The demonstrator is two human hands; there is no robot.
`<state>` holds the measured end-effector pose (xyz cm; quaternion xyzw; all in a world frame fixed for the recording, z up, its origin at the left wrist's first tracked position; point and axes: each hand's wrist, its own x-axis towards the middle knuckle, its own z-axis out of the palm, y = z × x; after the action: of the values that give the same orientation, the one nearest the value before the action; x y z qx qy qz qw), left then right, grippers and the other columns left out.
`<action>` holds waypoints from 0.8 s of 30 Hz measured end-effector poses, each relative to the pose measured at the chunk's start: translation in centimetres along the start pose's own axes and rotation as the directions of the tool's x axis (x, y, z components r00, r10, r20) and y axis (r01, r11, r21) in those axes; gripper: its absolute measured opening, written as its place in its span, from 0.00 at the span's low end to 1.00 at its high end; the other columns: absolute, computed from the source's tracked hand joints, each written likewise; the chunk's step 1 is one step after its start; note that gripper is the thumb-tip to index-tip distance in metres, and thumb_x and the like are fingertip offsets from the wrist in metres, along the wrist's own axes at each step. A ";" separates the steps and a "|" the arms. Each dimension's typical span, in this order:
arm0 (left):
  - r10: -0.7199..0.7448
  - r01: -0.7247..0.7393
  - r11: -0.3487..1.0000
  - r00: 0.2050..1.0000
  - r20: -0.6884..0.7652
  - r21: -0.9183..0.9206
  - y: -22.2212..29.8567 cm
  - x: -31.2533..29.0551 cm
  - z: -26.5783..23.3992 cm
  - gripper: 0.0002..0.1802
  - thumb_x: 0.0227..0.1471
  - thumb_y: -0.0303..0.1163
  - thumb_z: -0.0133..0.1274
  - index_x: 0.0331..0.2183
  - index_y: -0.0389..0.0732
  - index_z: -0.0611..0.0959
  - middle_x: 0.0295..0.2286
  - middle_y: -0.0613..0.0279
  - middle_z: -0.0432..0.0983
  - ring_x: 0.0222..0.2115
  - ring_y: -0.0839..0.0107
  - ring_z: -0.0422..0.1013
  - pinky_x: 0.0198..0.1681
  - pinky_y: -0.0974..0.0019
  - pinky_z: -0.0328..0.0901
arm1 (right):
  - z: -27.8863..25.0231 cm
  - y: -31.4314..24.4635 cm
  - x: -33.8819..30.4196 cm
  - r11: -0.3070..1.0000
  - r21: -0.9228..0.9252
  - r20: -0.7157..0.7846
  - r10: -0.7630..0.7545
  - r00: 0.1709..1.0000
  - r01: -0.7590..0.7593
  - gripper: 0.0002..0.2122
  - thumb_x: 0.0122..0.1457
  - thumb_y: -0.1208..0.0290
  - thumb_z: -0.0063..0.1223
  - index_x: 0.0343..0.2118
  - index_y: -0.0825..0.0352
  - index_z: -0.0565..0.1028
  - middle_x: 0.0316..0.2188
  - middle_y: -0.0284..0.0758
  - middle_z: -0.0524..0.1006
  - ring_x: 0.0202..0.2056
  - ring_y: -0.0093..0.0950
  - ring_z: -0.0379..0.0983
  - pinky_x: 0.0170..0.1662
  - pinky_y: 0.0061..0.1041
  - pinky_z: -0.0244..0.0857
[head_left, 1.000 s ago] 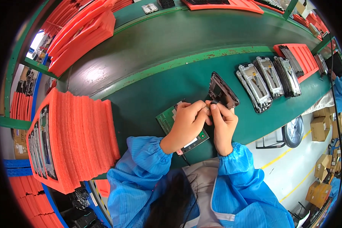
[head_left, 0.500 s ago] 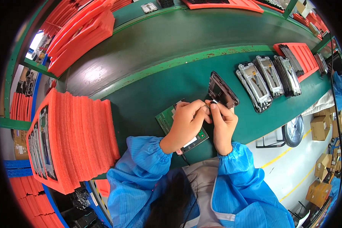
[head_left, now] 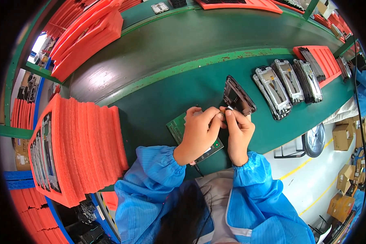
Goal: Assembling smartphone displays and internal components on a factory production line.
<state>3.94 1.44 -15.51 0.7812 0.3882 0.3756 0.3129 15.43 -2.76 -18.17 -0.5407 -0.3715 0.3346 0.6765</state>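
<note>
A dark phone frame with its screen [head_left: 236, 99] stands tilted above the bench, its lower end in my right hand [head_left: 240, 132]. The right thumb is pressed close to a small silvery piece [head_left: 229, 107] at the frame's near edge. My left hand [head_left: 199, 130] is closed in a pinch, its fingertips meeting the right thumb beside that piece. What lies between the left fingertips is too small and covered to make out. Under the left hand lies a green circuit board [head_left: 175, 128], partly hidden, with a dark cable at its near end.
Stacked red foam trays [head_left: 89, 146] stand at the left, phone parts in the front one. Silver phone frames [head_left: 274, 89] lie in rows at the right, next to a red tray [head_left: 325, 65]. A dark channel [head_left: 171, 53] with a green rim [head_left: 199, 67] runs along the back.
My left hand has shifted very slightly right, with its pinch kept. The phone frame has tilted a little. My right hand stays nearly still.
</note>
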 end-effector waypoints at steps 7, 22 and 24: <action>0.059 -0.050 0.987 0.997 -0.053 0.149 0.2 -0.2 0.1 0.04 0.53 0.28 0.50 0.27 0.44 0.78 0.18 0.70 0.77 0.18 0.69 0.68 0.45 0.57 0.57 | 0.4 -0.1 -0.2 0.998 0.069 -0.026 0.001 1.000 0.001 0.08 0.60 0.75 0.52 0.37 0.74 0.80 0.30 0.32 0.79 0.29 0.15 0.71 0.33 0.14 0.66; -0.021 0.021 1.000 1.000 -0.013 -0.018 0.1 -0.2 0.0 0.06 0.54 0.29 0.49 0.27 0.44 0.79 0.18 0.71 0.77 0.17 0.71 0.68 0.48 0.56 0.57 | 0.2 0.0 -0.2 0.996 0.088 -0.006 -0.001 1.000 0.001 0.08 0.60 0.76 0.52 0.37 0.74 0.79 0.28 0.31 0.78 0.26 0.15 0.68 0.30 0.13 0.62; -0.018 0.017 0.999 1.000 -0.025 -0.033 -0.1 -0.2 0.1 0.06 0.54 0.30 0.49 0.27 0.44 0.79 0.17 0.71 0.76 0.16 0.71 0.68 0.48 0.56 0.57 | 0.3 -0.1 -0.2 0.997 0.079 -0.011 0.000 1.000 0.001 0.08 0.60 0.75 0.52 0.37 0.74 0.79 0.28 0.30 0.78 0.26 0.15 0.68 0.30 0.13 0.62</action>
<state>3.89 1.30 -15.71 0.7678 0.3926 0.3890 0.3241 15.09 -2.77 -18.08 -0.5151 -0.3546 0.3459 0.6995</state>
